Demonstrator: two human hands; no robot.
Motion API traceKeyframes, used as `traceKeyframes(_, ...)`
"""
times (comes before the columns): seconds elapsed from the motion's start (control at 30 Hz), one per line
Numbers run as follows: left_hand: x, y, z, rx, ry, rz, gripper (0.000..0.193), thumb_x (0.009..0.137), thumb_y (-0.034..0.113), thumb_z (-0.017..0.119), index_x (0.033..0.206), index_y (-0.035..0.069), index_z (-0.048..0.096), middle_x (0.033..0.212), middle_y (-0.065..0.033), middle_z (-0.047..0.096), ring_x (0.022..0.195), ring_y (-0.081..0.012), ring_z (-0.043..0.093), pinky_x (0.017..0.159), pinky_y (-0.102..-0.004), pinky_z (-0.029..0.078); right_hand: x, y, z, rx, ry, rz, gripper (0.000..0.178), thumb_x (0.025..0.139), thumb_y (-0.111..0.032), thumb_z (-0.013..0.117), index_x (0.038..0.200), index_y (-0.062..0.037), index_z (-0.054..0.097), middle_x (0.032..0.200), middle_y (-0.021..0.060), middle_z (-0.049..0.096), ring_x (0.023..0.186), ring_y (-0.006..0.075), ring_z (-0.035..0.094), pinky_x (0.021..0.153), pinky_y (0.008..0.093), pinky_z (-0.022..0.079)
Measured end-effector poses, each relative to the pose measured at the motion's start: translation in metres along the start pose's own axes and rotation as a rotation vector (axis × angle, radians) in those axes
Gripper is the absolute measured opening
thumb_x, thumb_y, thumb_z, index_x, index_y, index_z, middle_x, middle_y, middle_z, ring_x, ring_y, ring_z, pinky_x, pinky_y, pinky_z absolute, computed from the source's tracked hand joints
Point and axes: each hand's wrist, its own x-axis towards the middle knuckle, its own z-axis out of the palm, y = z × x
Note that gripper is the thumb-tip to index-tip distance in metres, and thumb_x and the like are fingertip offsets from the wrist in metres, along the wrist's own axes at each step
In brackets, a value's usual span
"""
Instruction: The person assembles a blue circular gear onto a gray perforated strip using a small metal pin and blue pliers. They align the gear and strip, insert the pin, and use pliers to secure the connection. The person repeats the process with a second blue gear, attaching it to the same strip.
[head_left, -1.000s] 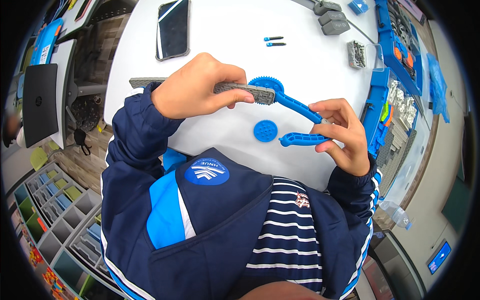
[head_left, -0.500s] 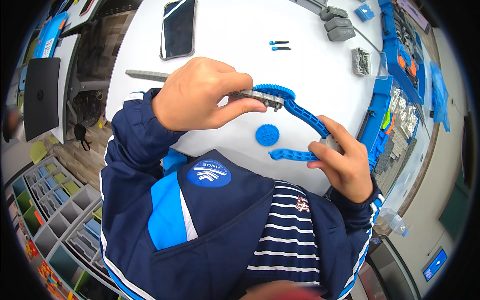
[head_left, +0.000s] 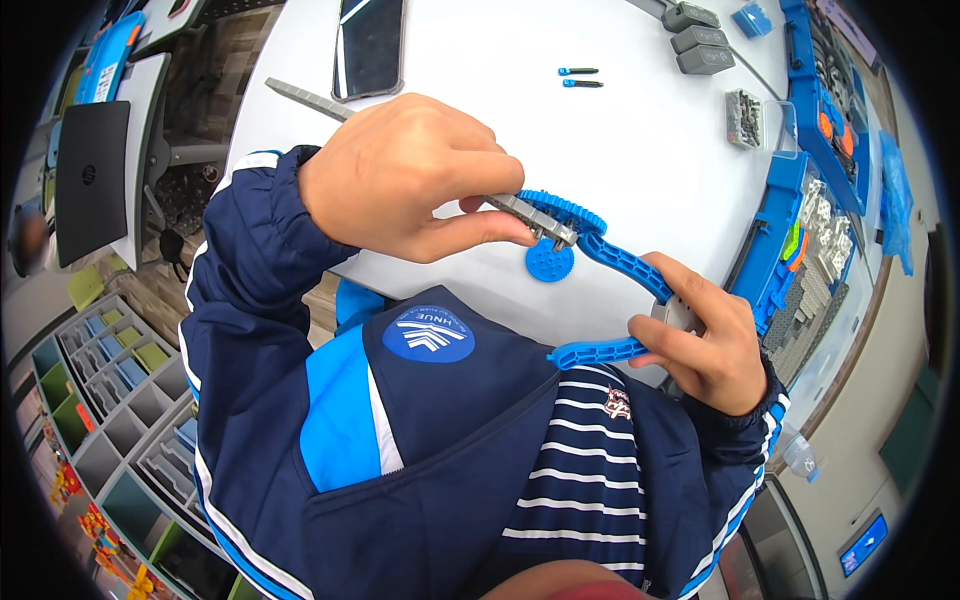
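Between thumb and bent fingers, my left hand (head_left: 410,175) pinches a long grey building beam (head_left: 308,99), which slants down to the right. A blue toothed gear (head_left: 568,212) sits against the beam's right end, with short pegs showing below. My right hand (head_left: 710,345) grips a claw-like piece: two curved blue arms (head_left: 625,262) on a grey block (head_left: 678,314) partly covered by my fingers. The upper arm reaches the gear; whether it is joined there I cannot tell. A loose blue gear (head_left: 549,264) lies on the white table (head_left: 480,60) behind the beam's end.
Two small black-and-blue pegs (head_left: 582,83) lie farther back. A phone (head_left: 368,50) rests at the far left. Grey blocks (head_left: 703,50), a clear box of small parts (head_left: 745,118) and blue trays of building parts (head_left: 785,240) line the right side.
Both hands keep their holds. The beam's right end has dipped and now overlaps the loose gear. The claw-like piece sits slightly lower and farther right, and the whole view has shifted a little.
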Motion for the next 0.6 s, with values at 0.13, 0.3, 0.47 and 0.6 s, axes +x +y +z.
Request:
traceKeyframes(0.13, 0.000, -0.004, 0.000, -0.002, -0.010, 0.050, 0.028, 0.082, 0.029, 0.079, 0.080, 0.005, 0.063, 0.059, -0.0052, 0.056, 0.048, -0.0209, 0.055, 0.044, -0.0315, 0.041, -0.001, 0.001, 0.000, 0.021, 0.001, -0.010, 0.028, 0.070, -0.028, 0.077, 0.094, -0.0164, 0.069, 0.119, 0.0164, 0.063, 0.077, 0.0230, 0.067, 0.060, 0.0312, 0.054)
traceKeyframes(0.3, -0.001, -0.009, 0.000, -0.062, -0.024, 0.096, 0.030, 0.081, 0.029, 0.080, 0.081, 0.004, 0.063, 0.059, -0.0054, 0.055, 0.049, -0.0209, 0.055, 0.044, -0.0320, 0.041, 0.000, 0.002, 0.002, 0.004, 0.002, -0.049, 0.022, 0.072, -0.023, 0.075, 0.092, -0.0167, 0.068, 0.119, 0.0153, 0.063, 0.071, 0.0205, 0.064, 0.057, 0.0300, 0.052)
traceKeyframes(0.47, -0.001, -0.016, 0.001, -0.091, -0.058, 0.163, 0.029, 0.072, 0.019, 0.086, 0.082, 0.000, 0.066, 0.064, -0.0085, 0.059, 0.051, -0.0227, 0.055, 0.044, -0.0319, 0.040, 0.001, 0.002, 0.001, -0.007, -0.035, -0.057, 0.021, 0.073, -0.022, 0.074, 0.093, -0.0166, 0.068, 0.118, 0.0149, 0.063, 0.070, 0.0194, 0.064, 0.057, 0.0294, 0.052)
traceKeyframes(0.6, 0.000, -0.022, 0.003, -0.063, -0.077, 0.148, 0.028, 0.074, 0.019, 0.084, 0.082, 0.000, 0.065, 0.065, -0.0091, 0.058, 0.053, -0.0241, 0.057, 0.046, -0.0327, 0.041, 0.001, 0.004, 0.004, -0.065, -0.052, -0.049, 0.023, 0.074, -0.022, 0.076, 0.094, -0.0155, 0.067, 0.119, 0.0147, 0.063, 0.072, 0.0199, 0.064, 0.057, 0.0294, 0.052)
